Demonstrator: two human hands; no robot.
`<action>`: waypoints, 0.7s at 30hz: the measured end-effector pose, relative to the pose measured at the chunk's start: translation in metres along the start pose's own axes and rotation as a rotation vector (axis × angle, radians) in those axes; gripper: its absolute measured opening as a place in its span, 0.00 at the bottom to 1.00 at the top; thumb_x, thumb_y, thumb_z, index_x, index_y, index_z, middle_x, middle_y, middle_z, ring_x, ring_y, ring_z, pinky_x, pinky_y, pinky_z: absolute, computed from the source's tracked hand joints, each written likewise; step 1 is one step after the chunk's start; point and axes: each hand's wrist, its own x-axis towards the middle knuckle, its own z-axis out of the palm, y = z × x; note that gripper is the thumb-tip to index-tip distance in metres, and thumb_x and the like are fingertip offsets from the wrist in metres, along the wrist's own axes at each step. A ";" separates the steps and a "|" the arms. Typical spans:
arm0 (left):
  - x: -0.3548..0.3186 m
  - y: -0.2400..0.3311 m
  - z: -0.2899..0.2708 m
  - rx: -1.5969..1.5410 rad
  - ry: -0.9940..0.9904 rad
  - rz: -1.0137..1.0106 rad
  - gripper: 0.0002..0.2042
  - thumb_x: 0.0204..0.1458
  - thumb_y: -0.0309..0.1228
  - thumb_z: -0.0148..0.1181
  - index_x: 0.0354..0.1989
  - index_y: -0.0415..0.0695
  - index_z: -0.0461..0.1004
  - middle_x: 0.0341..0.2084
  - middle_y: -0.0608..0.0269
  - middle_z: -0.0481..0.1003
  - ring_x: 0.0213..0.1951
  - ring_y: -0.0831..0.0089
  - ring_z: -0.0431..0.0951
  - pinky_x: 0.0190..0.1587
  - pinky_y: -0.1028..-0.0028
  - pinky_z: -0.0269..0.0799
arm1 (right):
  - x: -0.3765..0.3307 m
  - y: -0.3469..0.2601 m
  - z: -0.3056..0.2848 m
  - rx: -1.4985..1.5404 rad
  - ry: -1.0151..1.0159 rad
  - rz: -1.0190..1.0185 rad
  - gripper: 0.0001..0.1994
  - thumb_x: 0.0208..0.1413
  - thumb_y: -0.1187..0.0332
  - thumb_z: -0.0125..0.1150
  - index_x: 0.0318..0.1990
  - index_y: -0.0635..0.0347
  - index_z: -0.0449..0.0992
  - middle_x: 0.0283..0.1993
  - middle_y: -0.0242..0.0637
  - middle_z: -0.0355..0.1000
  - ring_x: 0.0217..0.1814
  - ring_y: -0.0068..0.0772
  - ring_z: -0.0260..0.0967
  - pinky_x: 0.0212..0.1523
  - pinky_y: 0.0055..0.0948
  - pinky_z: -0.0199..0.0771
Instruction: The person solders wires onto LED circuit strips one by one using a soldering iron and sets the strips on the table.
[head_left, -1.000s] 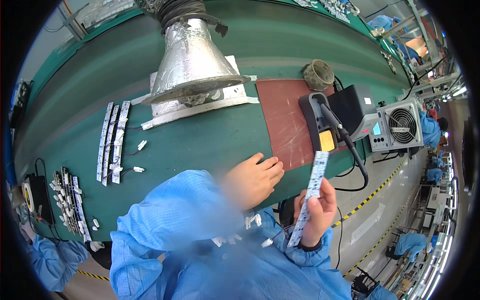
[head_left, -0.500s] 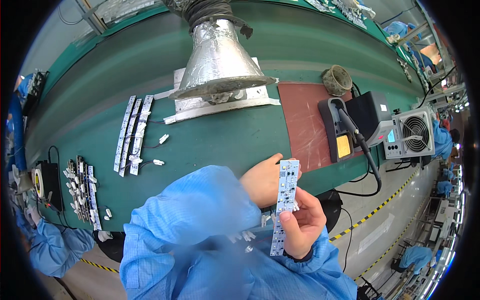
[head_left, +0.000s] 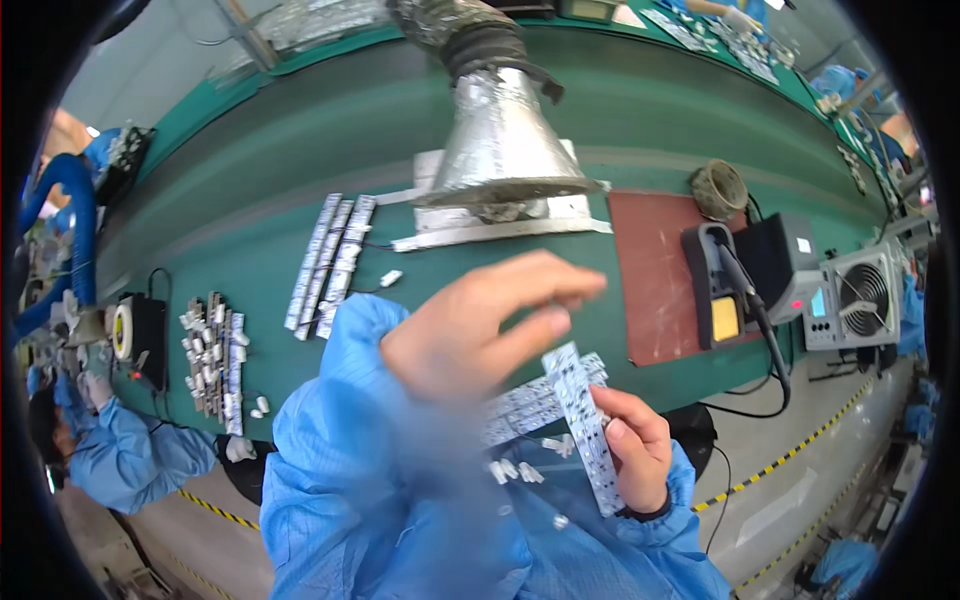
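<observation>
My right hand (head_left: 638, 450) is closed on a narrow white circuit board (head_left: 580, 425), thumb and fingers pinching its right edge. The board stands tilted, its face dotted with small dark parts. My left hand (head_left: 475, 325) is raised to its left, thumb and fingers apart, holding nothing and slightly blurred. Beneath and behind the held board, more circuit boards (head_left: 525, 410) lie at the bench's front edge, partly hidden by my left arm. White plug connectors (head_left: 515, 471) on thin wires hang below these boards, in front of my blue sleeves.
Several long board strips (head_left: 330, 265) lie on the green bench at left, with a stack of boards (head_left: 208, 355) further left. A silver fume hood (head_left: 503, 140) stands at centre back. At right are a soldering iron stand (head_left: 712, 290), a round pot (head_left: 718, 190) and a fan unit (head_left: 850, 295).
My left hand has lifted from behind the board and moved up and left, its fingers spreading. The held board has tilted, its top leaning left. Boards at the bench edge have come into sight.
</observation>
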 end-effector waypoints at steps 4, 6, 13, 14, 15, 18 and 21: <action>-0.048 0.031 0.000 0.120 -0.225 0.056 0.20 0.58 0.28 0.64 0.59 0.39 0.74 0.52 0.51 0.77 0.53 0.54 0.78 0.53 0.62 0.74 | 0.011 -0.010 0.005 0.037 -0.227 0.143 0.20 0.67 0.78 0.52 0.66 0.72 0.68 0.59 0.44 0.75 0.60 0.27 0.71 0.60 0.27 0.69; -0.070 0.036 0.011 0.332 -0.231 0.059 0.21 0.53 0.31 0.68 0.57 0.43 0.77 0.48 0.58 0.78 0.47 0.59 0.79 0.46 0.63 0.75 | 0.012 -0.011 0.006 0.084 -0.288 0.246 0.21 0.65 0.79 0.53 0.65 0.73 0.67 0.58 0.45 0.75 0.59 0.28 0.72 0.59 0.27 0.70; -0.114 0.059 0.001 0.578 -0.099 0.067 0.16 0.47 0.29 0.70 0.47 0.43 0.81 0.38 0.60 0.79 0.37 0.63 0.78 0.40 0.67 0.73 | 0.022 -0.035 0.016 -0.152 -0.466 0.240 0.18 0.58 0.83 0.64 0.56 0.70 0.73 0.46 0.41 0.74 0.46 0.26 0.73 0.45 0.24 0.75; -0.118 0.061 -0.002 0.583 -0.095 0.068 0.16 0.47 0.29 0.70 0.47 0.43 0.81 0.38 0.60 0.79 0.37 0.63 0.78 0.40 0.67 0.73 | 0.024 -0.038 0.009 -0.335 -0.536 0.238 0.15 0.57 0.81 0.66 0.51 0.69 0.76 0.43 0.39 0.75 0.42 0.25 0.73 0.41 0.23 0.74; -0.123 0.063 -0.003 0.562 -0.063 0.071 0.17 0.48 0.28 0.70 0.48 0.42 0.81 0.39 0.59 0.79 0.36 0.62 0.78 0.39 0.67 0.73 | 0.026 -0.040 0.007 -0.518 -0.602 0.233 0.11 0.56 0.79 0.69 0.46 0.69 0.78 0.39 0.38 0.76 0.39 0.24 0.73 0.38 0.23 0.72; -0.131 0.068 0.004 0.410 -0.016 0.032 0.18 0.50 0.26 0.70 0.50 0.40 0.79 0.40 0.58 0.79 0.36 0.60 0.78 0.37 0.68 0.73 | 0.031 -0.053 0.020 -0.595 -0.581 0.151 0.06 0.55 0.76 0.71 0.36 0.68 0.79 0.32 0.37 0.77 0.33 0.25 0.73 0.33 0.23 0.69; -0.143 0.061 0.014 0.141 -0.020 -0.023 0.16 0.56 0.23 0.68 0.52 0.36 0.76 0.42 0.55 0.80 0.39 0.63 0.82 0.38 0.69 0.76 | 0.030 -0.056 0.023 -0.588 -0.494 0.123 0.07 0.54 0.75 0.72 0.37 0.67 0.80 0.33 0.39 0.78 0.32 0.32 0.76 0.34 0.28 0.73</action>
